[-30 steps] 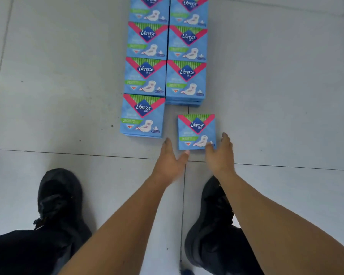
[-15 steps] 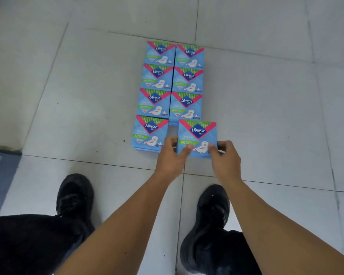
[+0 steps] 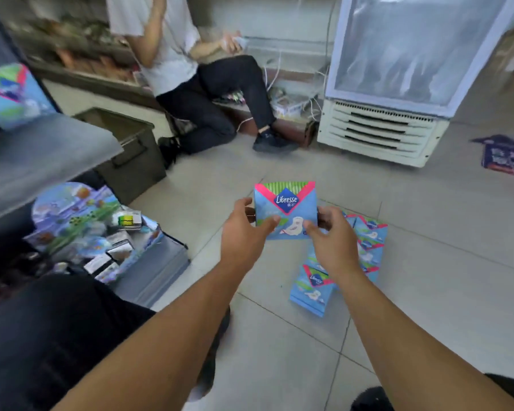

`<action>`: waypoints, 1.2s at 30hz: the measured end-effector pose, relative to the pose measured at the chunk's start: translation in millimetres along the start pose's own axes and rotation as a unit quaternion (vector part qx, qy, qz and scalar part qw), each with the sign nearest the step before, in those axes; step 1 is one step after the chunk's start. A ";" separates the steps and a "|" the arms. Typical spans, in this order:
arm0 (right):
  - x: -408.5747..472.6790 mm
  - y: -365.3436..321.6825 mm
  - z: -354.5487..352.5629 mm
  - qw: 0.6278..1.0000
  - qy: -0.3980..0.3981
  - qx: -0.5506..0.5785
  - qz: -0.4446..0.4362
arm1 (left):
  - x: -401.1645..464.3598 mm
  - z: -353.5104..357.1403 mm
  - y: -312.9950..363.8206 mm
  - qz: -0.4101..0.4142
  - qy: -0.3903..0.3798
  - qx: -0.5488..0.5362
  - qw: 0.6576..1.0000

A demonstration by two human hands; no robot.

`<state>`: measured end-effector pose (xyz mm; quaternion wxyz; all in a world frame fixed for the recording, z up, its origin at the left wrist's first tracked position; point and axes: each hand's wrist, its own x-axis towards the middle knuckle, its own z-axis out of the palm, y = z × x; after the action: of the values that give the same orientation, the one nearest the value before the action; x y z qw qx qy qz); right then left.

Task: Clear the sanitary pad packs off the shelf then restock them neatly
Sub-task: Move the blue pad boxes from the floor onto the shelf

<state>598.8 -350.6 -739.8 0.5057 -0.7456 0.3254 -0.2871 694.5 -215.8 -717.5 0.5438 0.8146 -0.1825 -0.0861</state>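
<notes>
Here, in the head view, a person holds a blue Libresse pad pack (image 3: 288,207) up off the tiled floor (image 3: 428,247) with both hands. The left hand (image 3: 244,235) grips the pack's left edge, thumb curled over the front and fingers behind; the right hand (image 3: 331,235) pinches the right edge the same way. Below and to the right, more blue packs (image 3: 368,241) lie in rows on the floor, partly hidden by the right forearm. At far left, a grey shelf (image 3: 42,152) carries one blurred pack (image 3: 11,93), with mixed goods (image 3: 80,226) underneath. Beyond, a second person (image 3: 190,84) sits by a glass-door cooler (image 3: 398,69), near a dark bin (image 3: 131,149).
</notes>
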 end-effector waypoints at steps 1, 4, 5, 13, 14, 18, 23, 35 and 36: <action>-3.9 -21.4 13.0 0.999 -0.026 0.008 -0.024 | -1.6 -23.5 5.4 0.007 0.022 0.004 1.000; -17.9 -79.5 55.3 0.990 -0.098 0.006 -0.101 | -4.1 -93.4 15.7 0.022 0.100 0.038 0.994; -21.4 -97.3 70.5 0.986 -0.113 0.008 -0.118 | -4.3 -116.6 18.9 0.022 0.126 0.056 0.990; -40.5 -229.9 203.1 0.960 -0.182 0.040 -0.208 | 10.7 -287.1 24.8 0.046 0.270 0.094 0.957; -39.1 -241.6 219.0 0.958 -0.182 0.044 -0.216 | 15.7 -302.3 23.0 0.047 0.281 0.092 0.954; -21.7 -277.0 281.3 0.947 -0.209 0.050 -0.238 | 51.1 -352.6 12.3 0.040 0.321 0.086 0.942; 24.6 -293.0 354.7 0.933 -0.253 0.033 -0.254 | 111.9 -384.2 -12.1 0.011 0.353 0.073 0.933; 145.5 -304.9 487.1 0.899 -0.330 -0.039 -0.285 | 250.5 -405.3 -57.7 -0.050 0.394 0.111 0.911; 150.2 -306.4 495.6 0.897 -0.328 -0.046 -0.292 | 256.7 -408.6 -60.3 -0.053 0.395 0.120 0.909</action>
<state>1127.4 -101.1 -596.9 0.4424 -0.8814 -0.0782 -0.1456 1081.0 53.6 -597.0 0.4644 0.8494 0.0817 0.2371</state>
